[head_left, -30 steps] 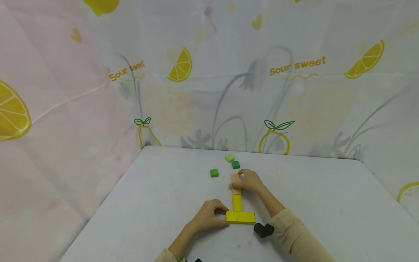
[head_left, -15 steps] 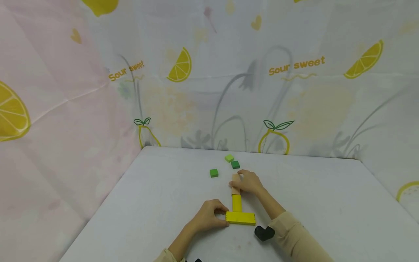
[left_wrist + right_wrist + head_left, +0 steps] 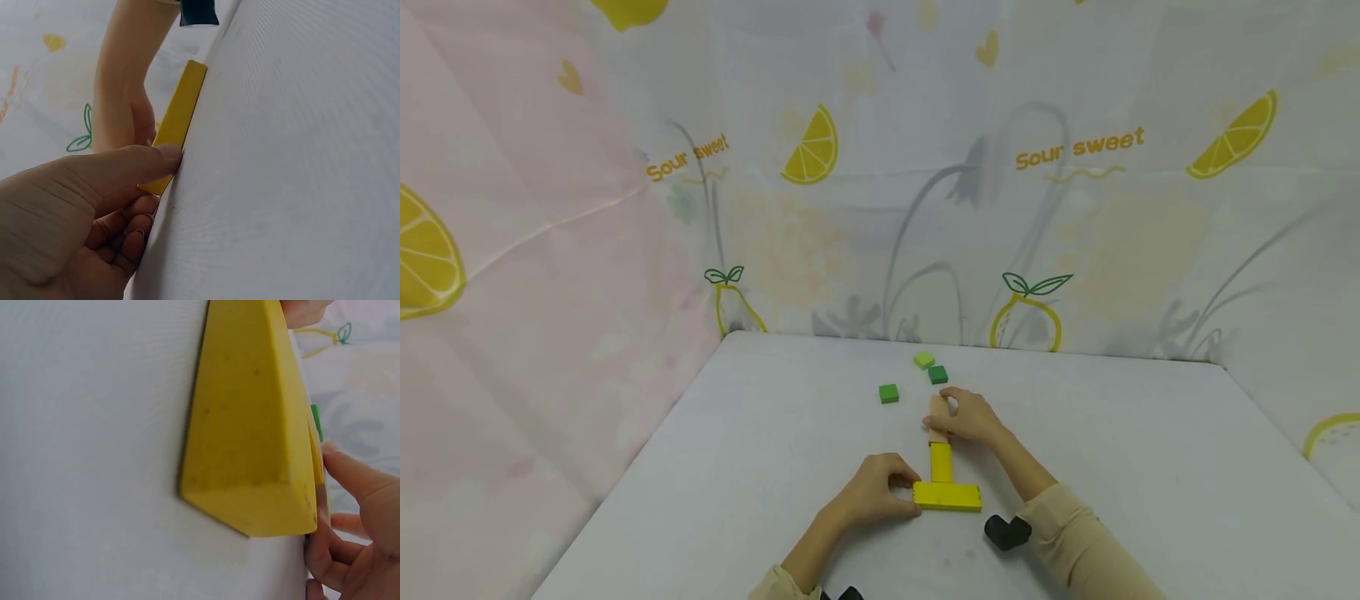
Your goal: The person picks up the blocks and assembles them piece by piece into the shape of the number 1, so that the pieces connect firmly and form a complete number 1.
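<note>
A long yellow block [image 3: 947, 497] lies crosswise on the white table. My left hand [image 3: 871, 490] grips its left end, thumb on the near side and fingers behind; the left wrist view shows the thumb pressed on the yellow block [image 3: 181, 112]. Behind it a second yellow block [image 3: 941, 463] points away, its near end at the first block's middle, like an upside-down T. In line beyond that is a plain wooden block [image 3: 937, 407], which my right hand [image 3: 973, 417] holds between thumb and fingers. The crosswise yellow block [image 3: 244, 406] looms large in the right wrist view.
Farther back on the table [image 3: 1120, 450] lie a light green block [image 3: 924, 359], a dark green block [image 3: 937, 374] and a mid-green block [image 3: 888, 393]. A lemon-printed cloth [image 3: 865, 208] rises behind. A black wrist-worn piece [image 3: 1007, 532] sits near the right sleeve.
The wooden block has shifted very slightly under my right hand, at the far end of the second yellow block. My left hand and the yellow blocks keep their places.
</note>
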A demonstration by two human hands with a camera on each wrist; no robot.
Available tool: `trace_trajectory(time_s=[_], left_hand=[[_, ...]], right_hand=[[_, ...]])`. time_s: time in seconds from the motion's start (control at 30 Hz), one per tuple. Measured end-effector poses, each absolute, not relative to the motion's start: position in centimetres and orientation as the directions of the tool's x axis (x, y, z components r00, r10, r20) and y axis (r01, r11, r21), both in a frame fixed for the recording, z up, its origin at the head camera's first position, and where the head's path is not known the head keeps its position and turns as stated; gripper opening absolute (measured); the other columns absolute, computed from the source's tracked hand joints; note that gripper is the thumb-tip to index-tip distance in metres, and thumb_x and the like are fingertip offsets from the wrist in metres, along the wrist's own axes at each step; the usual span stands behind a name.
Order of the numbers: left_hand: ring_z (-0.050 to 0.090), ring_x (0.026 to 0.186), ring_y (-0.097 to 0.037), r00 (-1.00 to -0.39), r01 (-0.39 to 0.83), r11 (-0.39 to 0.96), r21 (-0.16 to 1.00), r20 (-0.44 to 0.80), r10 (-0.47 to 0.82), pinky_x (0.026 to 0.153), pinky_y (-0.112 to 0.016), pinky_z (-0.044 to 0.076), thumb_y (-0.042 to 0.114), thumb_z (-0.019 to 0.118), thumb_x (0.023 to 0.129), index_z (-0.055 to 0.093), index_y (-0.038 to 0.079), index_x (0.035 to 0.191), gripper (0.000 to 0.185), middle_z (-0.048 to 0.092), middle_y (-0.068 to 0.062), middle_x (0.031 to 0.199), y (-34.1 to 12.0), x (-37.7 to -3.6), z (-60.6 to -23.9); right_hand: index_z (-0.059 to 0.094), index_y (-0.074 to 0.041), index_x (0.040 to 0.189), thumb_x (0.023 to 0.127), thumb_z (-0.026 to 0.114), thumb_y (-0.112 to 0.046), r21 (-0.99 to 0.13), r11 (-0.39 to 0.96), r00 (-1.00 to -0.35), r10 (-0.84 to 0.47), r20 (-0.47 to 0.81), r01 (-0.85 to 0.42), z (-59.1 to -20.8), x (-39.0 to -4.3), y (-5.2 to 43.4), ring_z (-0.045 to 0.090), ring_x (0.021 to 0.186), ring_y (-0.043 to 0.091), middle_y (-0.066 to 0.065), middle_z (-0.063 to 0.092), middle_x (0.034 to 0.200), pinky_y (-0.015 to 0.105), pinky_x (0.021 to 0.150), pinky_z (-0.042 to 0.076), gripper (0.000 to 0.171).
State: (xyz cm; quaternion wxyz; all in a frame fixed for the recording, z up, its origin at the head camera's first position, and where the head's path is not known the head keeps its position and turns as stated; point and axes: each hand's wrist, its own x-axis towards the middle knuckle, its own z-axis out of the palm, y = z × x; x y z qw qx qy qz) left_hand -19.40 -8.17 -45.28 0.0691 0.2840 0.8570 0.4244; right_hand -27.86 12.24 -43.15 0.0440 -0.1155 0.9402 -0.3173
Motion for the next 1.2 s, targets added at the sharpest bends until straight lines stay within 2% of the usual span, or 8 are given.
trace_trajectory(time_s=[0.4,0.63,0.9,0.97,1.1,1.2], left_hand=[[0.054,0.075,0.000,-0.833,0.417,0.458,0.785,0.129,0.538,0.071,-0.018,0.047,0.013,0.081,0.069,0.071,0.001,0.095,0.030,0.063,0.003,0.084,-8.17,-19.46,-45.59],[0.053,0.075,0.000,-0.831,0.417,0.452,0.789,0.130,0.540,0.072,-0.018,0.047,0.013,0.081,0.070,0.071,0.001,0.096,0.030,0.063,0.003,0.085,-8.19,-19.46,-45.76],[0.052,0.075,-0.001,-0.831,0.410,0.441,0.798,0.127,0.542,0.071,-0.018,0.047,0.013,0.080,0.071,0.071,0.001,0.096,0.030,0.063,0.004,0.084,-8.22,-19.36,-45.79],[0.052,0.075,-0.001,-0.831,0.410,0.443,0.797,0.126,0.542,0.071,-0.018,0.047,0.013,0.080,0.071,0.071,0.001,0.096,0.030,0.063,0.004,0.084,-8.22,-19.36,-45.78],[0.052,0.075,-0.001,-0.830,0.414,0.447,0.793,0.129,0.542,0.071,-0.018,0.047,0.013,0.080,0.071,0.071,0.001,0.096,0.030,0.062,0.004,0.083,-8.21,-19.35,-45.68],[0.052,0.075,-0.001,-0.832,0.415,0.448,0.792,0.130,0.540,0.071,-0.018,0.047,0.013,0.080,0.070,0.071,0.001,0.096,0.030,0.062,0.004,0.083,-8.21,-19.32,-45.56]], right_hand=[[0.045,0.001,0.135,0.068,0.079,-0.048,-0.595,0.785,-0.957,-0.278,-0.085,-0.175,-43.12,-27.89,12.34,0.054,0.106,0.031,0.024,0.054,0.128,0.051,0.093,0.043,0.090],[0.040,0.002,0.139,0.067,0.078,-0.052,-0.541,0.820,-0.951,-0.290,-0.107,-0.189,-43.33,-27.63,11.99,0.048,0.120,0.036,0.023,0.049,0.134,0.052,0.097,0.039,0.098],[0.038,0.002,0.140,0.067,0.079,-0.050,-0.542,0.813,-0.941,-0.320,-0.113,-0.212,-42.88,-27.22,12.02,0.052,0.114,0.033,0.023,0.051,0.132,0.051,0.096,0.041,0.098],[0.039,0.002,0.140,0.068,0.079,-0.049,-0.550,0.806,-0.937,-0.331,-0.114,-0.218,-42.79,-27.29,12.13,0.054,0.108,0.029,0.022,0.053,0.129,0.050,0.095,0.042,0.097],[0.038,0.000,0.141,0.070,0.079,-0.045,-0.570,0.792,-0.926,-0.353,-0.135,-0.219,-42.57,-27.57,12.38,0.055,0.089,0.021,0.016,0.061,0.109,0.042,0.085,0.047,0.094],[0.036,0.000,0.141,0.070,0.079,-0.045,-0.574,0.788,-0.919,-0.367,-0.147,-0.223,-42.43,-27.79,12.49,0.053,0.081,0.020,0.012,0.061,0.098,0.039,0.079,0.047,0.094]])
